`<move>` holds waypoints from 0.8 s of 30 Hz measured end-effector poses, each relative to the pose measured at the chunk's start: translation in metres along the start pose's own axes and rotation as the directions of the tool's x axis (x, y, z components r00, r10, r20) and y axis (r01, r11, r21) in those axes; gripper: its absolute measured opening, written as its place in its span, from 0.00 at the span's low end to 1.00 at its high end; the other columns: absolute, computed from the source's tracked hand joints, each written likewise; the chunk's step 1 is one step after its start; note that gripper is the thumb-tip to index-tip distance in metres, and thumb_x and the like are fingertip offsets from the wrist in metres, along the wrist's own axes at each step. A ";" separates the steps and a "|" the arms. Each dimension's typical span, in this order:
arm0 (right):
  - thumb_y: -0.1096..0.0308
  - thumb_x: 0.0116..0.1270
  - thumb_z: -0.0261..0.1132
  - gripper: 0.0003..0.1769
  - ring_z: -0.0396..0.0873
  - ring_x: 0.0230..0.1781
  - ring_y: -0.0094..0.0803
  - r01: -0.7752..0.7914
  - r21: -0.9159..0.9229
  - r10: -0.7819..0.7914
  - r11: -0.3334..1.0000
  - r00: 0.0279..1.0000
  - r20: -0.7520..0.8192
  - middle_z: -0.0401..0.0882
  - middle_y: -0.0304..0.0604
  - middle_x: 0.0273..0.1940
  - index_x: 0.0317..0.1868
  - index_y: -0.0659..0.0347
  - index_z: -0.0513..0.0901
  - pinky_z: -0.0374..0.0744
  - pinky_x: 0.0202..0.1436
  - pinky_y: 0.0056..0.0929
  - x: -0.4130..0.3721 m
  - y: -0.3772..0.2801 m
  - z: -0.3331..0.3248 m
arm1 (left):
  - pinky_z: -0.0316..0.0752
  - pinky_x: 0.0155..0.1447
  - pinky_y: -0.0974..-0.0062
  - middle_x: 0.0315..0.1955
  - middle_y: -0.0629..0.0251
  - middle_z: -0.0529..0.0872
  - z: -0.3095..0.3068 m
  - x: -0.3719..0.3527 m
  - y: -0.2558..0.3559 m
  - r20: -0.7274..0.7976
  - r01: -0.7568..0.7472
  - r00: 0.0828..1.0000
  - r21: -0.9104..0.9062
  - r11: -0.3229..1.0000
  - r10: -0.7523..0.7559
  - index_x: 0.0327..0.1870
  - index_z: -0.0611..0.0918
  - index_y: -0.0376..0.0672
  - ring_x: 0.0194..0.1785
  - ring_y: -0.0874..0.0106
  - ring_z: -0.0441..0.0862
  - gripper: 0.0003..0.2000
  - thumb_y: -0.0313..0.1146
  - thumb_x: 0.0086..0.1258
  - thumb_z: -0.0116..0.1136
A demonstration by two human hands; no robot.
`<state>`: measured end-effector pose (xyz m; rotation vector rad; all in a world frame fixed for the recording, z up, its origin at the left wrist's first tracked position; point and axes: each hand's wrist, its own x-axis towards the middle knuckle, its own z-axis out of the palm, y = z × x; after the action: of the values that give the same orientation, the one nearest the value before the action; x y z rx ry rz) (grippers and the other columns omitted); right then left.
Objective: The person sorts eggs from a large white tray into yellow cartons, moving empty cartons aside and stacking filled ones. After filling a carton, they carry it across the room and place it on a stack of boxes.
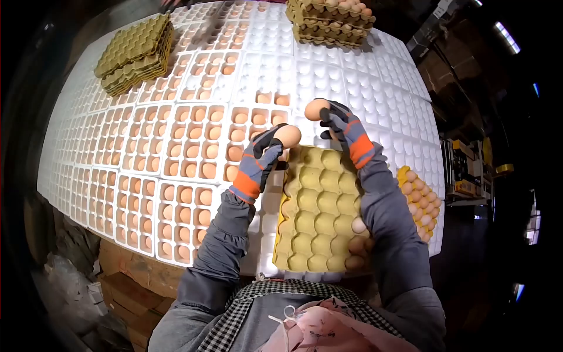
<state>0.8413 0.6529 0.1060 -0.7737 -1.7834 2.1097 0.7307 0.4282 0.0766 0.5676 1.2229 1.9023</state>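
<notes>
My left hand (257, 163), in a grey, black and orange glove, grips a brown egg (288, 136) by its fingertips, over the white foam egg tray (227, 154). Higher and to the right, my right hand (349, 132), gloved alike, holds another brown egg (316, 110) between thumb and fingers. Something pale shows under its palm, but I cannot make it out. Beneath both hands lies a yellowish pulp egg tray (314, 199) with mostly bare cups. A few eggs (359, 225) sit along its right side, partly hidden by my right forearm.
White foam trays cover the table; those on the left hold rows of brown eggs (185, 232). Stacked pulp trays (134, 50) stand at the back left. Another stack (328, 26), topped with eggs, is at the back. A full egg tray (420, 202) lies right of my arm.
</notes>
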 end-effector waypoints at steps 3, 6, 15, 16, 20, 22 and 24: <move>0.50 0.60 0.71 0.33 0.79 0.45 0.35 0.078 -0.566 -0.165 0.821 0.981 -0.105 0.61 0.46 0.65 0.62 0.57 0.76 0.82 0.46 0.33 0.131 0.037 0.026 | 0.79 0.50 0.72 0.55 0.61 0.75 -0.057 0.050 -0.006 -0.032 -0.187 0.957 0.694 0.695 0.290 0.61 0.78 0.43 0.55 0.68 0.75 0.21 0.34 0.66 0.60; 0.49 0.63 0.65 0.27 0.71 0.60 0.46 -0.114 -0.977 -0.319 0.179 0.933 -0.168 0.61 0.52 0.66 0.62 0.46 0.78 0.72 0.64 0.40 0.178 0.033 0.052 | 0.74 0.59 0.65 0.59 0.56 0.71 -0.087 0.093 -0.012 -0.131 -0.093 0.907 0.864 0.494 0.401 0.59 0.81 0.52 0.58 0.60 0.73 0.24 0.40 0.59 0.66; 0.43 0.67 0.55 0.29 0.69 0.65 0.47 0.157 -0.971 -0.144 0.182 0.981 0.132 0.72 0.47 0.65 0.62 0.48 0.78 0.69 0.68 0.40 0.249 0.015 0.100 | 0.72 0.61 0.59 0.60 0.44 0.69 -0.126 0.180 0.009 -0.033 0.000 0.942 0.995 0.099 0.333 0.61 0.78 0.55 0.58 0.47 0.72 0.25 0.38 0.59 0.64; 0.42 0.66 0.56 0.28 0.70 0.65 0.47 0.171 -0.950 -0.356 0.261 0.932 0.070 0.74 0.48 0.63 0.58 0.50 0.81 0.68 0.68 0.38 0.269 0.023 0.103 | 0.74 0.58 0.61 0.57 0.46 0.72 -0.131 0.188 0.009 0.013 -0.068 0.885 0.993 0.101 0.465 0.59 0.79 0.52 0.56 0.49 0.74 0.23 0.35 0.60 0.62; 0.59 0.72 0.53 0.23 0.76 0.56 0.45 0.277 -0.940 -0.116 -0.200 0.946 0.303 0.77 0.46 0.59 0.65 0.52 0.71 0.74 0.60 0.37 0.302 0.044 0.085 | 0.75 0.55 0.62 0.47 0.55 0.83 -0.135 0.246 0.005 0.048 -0.041 0.991 0.998 -0.055 0.127 0.54 0.81 0.51 0.51 0.55 0.80 0.19 0.46 0.64 0.60; 0.60 0.72 0.54 0.22 0.77 0.54 0.41 0.374 -0.923 -0.355 -0.094 0.853 0.382 0.78 0.46 0.57 0.64 0.52 0.72 0.75 0.58 0.34 0.288 0.046 0.059 | 0.73 0.58 0.61 0.53 0.56 0.81 -0.123 0.257 0.012 0.003 -0.014 0.984 0.998 0.063 0.176 0.56 0.81 0.50 0.56 0.55 0.78 0.21 0.48 0.66 0.57; 0.61 0.72 0.58 0.20 0.78 0.51 0.29 0.488 -0.619 -0.487 0.615 0.853 0.188 0.81 0.45 0.54 0.61 0.56 0.76 0.75 0.54 0.24 0.231 0.021 0.046 | 0.71 0.62 0.62 0.55 0.53 0.79 -0.117 0.278 0.003 0.072 -0.237 0.849 0.937 0.256 0.523 0.59 0.79 0.49 0.60 0.55 0.75 0.20 0.43 0.67 0.56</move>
<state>0.6289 0.7326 0.0390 -0.3293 -2.4165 1.1181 0.4817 0.5878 0.0158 1.3624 2.5906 1.4422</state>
